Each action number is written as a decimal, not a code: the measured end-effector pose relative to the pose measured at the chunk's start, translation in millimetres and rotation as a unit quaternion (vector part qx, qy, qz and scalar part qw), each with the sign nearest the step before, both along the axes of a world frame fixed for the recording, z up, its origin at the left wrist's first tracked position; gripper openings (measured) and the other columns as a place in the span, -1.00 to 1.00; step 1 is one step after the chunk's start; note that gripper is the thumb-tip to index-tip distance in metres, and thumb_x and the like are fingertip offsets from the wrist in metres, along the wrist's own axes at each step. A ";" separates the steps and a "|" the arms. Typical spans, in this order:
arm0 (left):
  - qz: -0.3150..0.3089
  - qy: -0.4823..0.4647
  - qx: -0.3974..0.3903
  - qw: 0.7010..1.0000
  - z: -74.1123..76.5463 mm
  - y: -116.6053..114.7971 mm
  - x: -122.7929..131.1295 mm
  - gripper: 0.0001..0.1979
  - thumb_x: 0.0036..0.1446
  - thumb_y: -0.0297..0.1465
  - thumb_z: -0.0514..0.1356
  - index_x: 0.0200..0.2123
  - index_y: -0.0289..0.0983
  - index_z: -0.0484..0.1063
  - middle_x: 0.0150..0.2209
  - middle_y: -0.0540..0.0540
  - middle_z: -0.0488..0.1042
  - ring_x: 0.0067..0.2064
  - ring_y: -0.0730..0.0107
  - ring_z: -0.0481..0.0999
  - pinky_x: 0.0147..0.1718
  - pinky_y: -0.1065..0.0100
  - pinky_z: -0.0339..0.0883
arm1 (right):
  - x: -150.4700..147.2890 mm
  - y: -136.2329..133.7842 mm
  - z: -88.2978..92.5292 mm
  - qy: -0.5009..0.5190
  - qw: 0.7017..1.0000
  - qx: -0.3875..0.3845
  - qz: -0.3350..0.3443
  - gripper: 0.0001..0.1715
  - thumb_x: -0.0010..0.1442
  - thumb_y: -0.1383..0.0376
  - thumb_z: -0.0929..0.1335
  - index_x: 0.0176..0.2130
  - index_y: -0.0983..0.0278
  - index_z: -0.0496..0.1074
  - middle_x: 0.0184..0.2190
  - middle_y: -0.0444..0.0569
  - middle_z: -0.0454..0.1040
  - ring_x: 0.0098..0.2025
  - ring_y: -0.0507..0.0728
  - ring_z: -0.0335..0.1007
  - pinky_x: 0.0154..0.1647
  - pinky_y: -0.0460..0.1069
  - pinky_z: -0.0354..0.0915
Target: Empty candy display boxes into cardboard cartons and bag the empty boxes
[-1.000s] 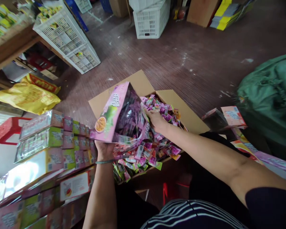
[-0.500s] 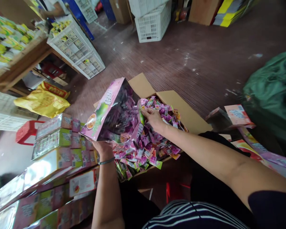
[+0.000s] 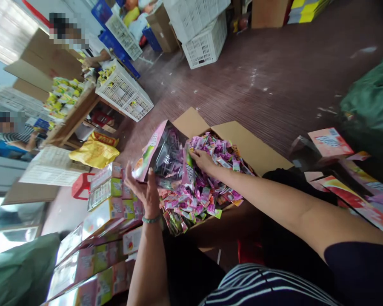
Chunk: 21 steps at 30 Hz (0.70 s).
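A purple printed packaging box [image 3: 149,154] with a dark see-through window lies tilted over an open carton [image 3: 258,153] heaped with small purple sachets [image 3: 194,202]. My left hand [image 3: 145,193] grips the box's lower left end, thumb on the near side and fingers spread along the outer edge. At the box's open end, my right hand [image 3: 206,163] has its fingers closed at the green and purple flap [image 3: 189,168], just above the heap. Its fingertips are partly hidden. Some sachets show inside the box behind the clear film.
Stacked packed boxes [image 3: 98,216] stand at left, by a red stool [image 3: 79,186] and yellow sack [image 3: 95,151]. White crates [image 3: 127,91] adjoin a table where two people sit. Flattened boxes [image 3: 347,187] and a green sack [image 3: 370,102] are at right.
The box has tipped further toward the carton, and fewer sachets show inside it. My left hand has shifted from beneath to around its end. The view has swung left.
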<state>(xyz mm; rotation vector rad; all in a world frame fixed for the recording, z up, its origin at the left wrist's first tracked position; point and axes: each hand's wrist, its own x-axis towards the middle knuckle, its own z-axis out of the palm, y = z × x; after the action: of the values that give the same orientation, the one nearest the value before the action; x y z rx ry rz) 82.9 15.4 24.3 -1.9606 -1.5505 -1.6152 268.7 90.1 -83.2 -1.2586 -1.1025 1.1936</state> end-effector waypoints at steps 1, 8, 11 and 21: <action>0.008 -0.002 0.007 1.000 1.5 2.1 -2.0 -0.29 0.22 -0.03 0.29 0.32 -0.24 0.29 0.35 -0.32 0.24 0.39 0.02 0.23 0.40 0.04 0.06 | 2.6 -1.8 3.4 -0.037 0.999 -0.005 0.013 -0.60 0.44 0.17 0.30 -0.42 0.27 0.32 -0.46 -0.16 0.38 -0.37 0.05 0.24 -0.36 -0.07 0.00; 0.040 -0.093 0.006 0.995 0.8 16.7 -15.5 -0.40 0.24 0.07 0.24 0.15 -0.22 0.38 0.13 -0.20 0.35 0.21 0.14 0.35 0.30 0.10 0.17 | 22.3 -19.3 13.9 -0.208 0.969 0.044 0.125 -0.68 0.46 0.15 0.34 -0.03 0.31 0.58 -0.04 0.08 0.59 0.02 0.21 0.47 0.00 -0.01 0.26; 0.048 -0.173 -0.002 0.984 -1.3 21.2 -16.7 -0.39 0.24 0.13 0.20 0.10 -0.22 0.37 0.04 -0.15 0.37 0.11 0.23 0.40 0.21 0.16 0.26 | 23.1 -30.8 10.8 -0.305 0.929 0.148 0.146 -0.53 0.42 0.12 0.40 0.22 0.24 0.50 0.23 0.17 0.44 0.29 0.38 0.28 0.27 0.21 0.21; 0.029 -0.192 -0.024 0.981 -5.9 7.3 0.4 -0.41 0.29 0.16 0.12 0.06 -0.21 0.33 -0.06 -0.09 0.34 -0.03 0.32 0.40 0.01 0.28 0.33 | 5.3 -22.8 3.5 0.081 0.953 0.183 0.230 0.16 0.07 -0.06 0.59 0.44 0.26 0.19 0.38 0.18 0.24 0.42 0.35 0.12 0.46 0.25 0.08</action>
<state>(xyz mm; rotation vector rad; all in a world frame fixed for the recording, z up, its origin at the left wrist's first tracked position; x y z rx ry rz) 83.3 22.7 18.4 -1.6746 -1.7706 -2.0397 274.0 67.3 -79.7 -0.6242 -1.4612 1.3257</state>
